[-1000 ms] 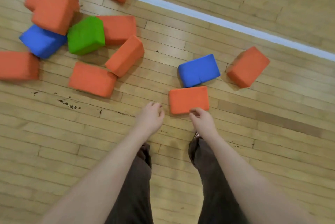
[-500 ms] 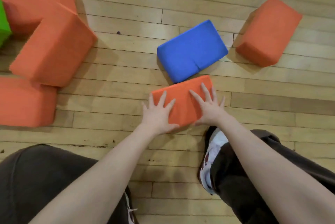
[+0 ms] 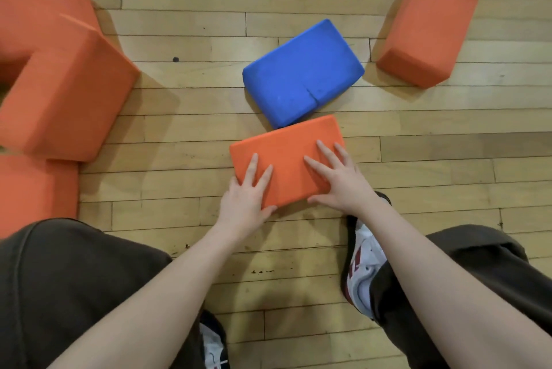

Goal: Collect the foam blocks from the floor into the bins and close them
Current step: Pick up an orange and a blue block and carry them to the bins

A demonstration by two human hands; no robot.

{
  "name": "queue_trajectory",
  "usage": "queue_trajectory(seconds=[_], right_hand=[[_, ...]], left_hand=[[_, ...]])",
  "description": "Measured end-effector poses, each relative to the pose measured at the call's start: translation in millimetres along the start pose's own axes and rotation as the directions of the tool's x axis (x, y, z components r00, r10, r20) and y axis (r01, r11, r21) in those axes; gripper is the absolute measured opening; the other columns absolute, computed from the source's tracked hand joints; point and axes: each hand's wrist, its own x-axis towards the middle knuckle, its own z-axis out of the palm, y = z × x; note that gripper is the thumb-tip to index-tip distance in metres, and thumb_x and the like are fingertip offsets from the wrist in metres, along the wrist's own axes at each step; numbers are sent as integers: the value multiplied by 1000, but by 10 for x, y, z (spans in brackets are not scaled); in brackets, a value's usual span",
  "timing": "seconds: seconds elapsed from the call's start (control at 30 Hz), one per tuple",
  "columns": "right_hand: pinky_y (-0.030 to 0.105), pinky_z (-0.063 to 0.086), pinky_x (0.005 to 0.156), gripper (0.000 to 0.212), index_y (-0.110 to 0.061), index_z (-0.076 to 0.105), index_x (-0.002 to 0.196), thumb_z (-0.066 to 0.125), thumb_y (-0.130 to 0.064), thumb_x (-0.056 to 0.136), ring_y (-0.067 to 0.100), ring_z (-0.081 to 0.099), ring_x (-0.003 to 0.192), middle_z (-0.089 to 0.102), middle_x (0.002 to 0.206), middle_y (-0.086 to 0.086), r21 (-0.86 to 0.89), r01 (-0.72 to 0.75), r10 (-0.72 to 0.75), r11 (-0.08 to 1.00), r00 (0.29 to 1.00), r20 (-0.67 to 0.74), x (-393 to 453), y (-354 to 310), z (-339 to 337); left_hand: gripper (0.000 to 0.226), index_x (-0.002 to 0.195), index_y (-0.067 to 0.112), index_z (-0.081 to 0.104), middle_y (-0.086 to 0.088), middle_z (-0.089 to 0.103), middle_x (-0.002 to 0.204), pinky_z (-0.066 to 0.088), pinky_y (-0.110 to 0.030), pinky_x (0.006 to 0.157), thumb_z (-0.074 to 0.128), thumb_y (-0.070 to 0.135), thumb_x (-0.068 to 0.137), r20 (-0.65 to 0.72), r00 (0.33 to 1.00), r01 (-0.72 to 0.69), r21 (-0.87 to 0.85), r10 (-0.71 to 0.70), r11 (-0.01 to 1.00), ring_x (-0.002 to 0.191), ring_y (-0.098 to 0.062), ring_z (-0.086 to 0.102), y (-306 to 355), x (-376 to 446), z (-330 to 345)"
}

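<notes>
Both hands are resting spread-fingered on the near orange block (image 3: 286, 159), lying on the floor (image 3: 179, 183) directly at 12 o'clock from the person. The left hand (image 3: 246, 201) is covering its 8 o'clock corner, thumb along the near edge; the right hand (image 3: 340, 180) is covering its 4 o'clock end. Neither grip is closing yet. The long axis is running 9-to-3, slightly tilted, both hands equally near. The blue block (image 3: 301, 73) is touching its far edge.

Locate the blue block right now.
In the head view the blue block lies on the wooden floor just above centre, its near corner against the orange block under both hands, with another orange block to its right.
</notes>
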Motion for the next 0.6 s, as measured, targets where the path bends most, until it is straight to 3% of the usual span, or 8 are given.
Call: queue_trajectory(seconds=[0.07, 0.13, 0.23, 0.3, 0.4, 0.47, 0.6], right_hand=[[58, 11, 112, 100, -48, 3, 146, 72, -49, 74, 31, -15, 143, -19, 157, -5, -93, -9, 10, 996, 1000, 7, 6, -45, 40], [62, 15, 111, 99, -48, 3, 146, 72, -38, 76, 35, -9, 143, -13, 158, -2, -134, -33, 26, 990, 998, -54, 17, -63, 108], [65, 32, 98, 90, -40, 28, 145, 76, -31, 69, 43, 18, 139, 17, 158, 6, -131, 11, -37, 991, 979, -201, 11, -49, 181], [63, 39, 91, 80, -37, 38, 140, 75, -37, 70, 42, 32, 133, 33, 152, 7, -124, 89, -121, 988, 951, -284, 5, -7, 155], [58, 41, 89, 59, -35, 44, 138, 49, -55, 82, 36, 39, 130, 43, 146, 4, -89, 172, -192, 981, 914, -358, 15, -61, -23], [54, 42, 88, 57, -32, 49, 135, 39, -57, 85, 34, 44, 126, 49, 141, 2, -45, 206, -207, 978, 896, -392, 52, -180, -154], [52, 46, 82, 53, -28, 58, 128, 39, -55, 86, 33, 53, 116, 59, 130, 0, 2, 243, -215, 970, 861, -460, 158, -497, -312]], left_hand=[[92, 149, 37, 7, 4, -13, 157, 45, -42, 91, 63, 55, 79, -12, 1000, 16, -8, -16, 1000, 119, -35, 36, 8, 29, 6], [98, 148, 39, 4, 5, -12, 157, 42, -43, 93, 67, 56, 75, -13, 999, 51, -17, -52, 999, 120, -34, 35, 48, 64, 20], [91, 148, 37, 12, 4, -5, 158, 38, -45, 94, 65, 55, 77, -50, 998, 47, 2, -47, 999, 122, -37, 36, 34, 46, 26], [79, 145, 32, 32, 1, 16, 157, 41, -47, 90, 65, 54, 77, -138, 990, -11, -26, 8, 1000, 117, -43, 42, -43, 3, -30], [64, 130, 22, 56, -7, 48, 141, 47, -51, 80, 51, 56, 76, -355, 934, -65, -44, 45, 997, 102, -49, 52, -133, -63, -198], [61, 126, 20, 59, -8, 52, 136, 46, -52, 81, 41, 55, 79, -418, 908, -52, -67, 19, 996, 105, -48, 52, -166, -104, -363], [52, 125, 20, 59, -10, 53, 133, 43, -55, 86, 38, 49, 88, -506, 862, -24, -106, -33, 994, 113, -47, 48, -301, -207, -582]])
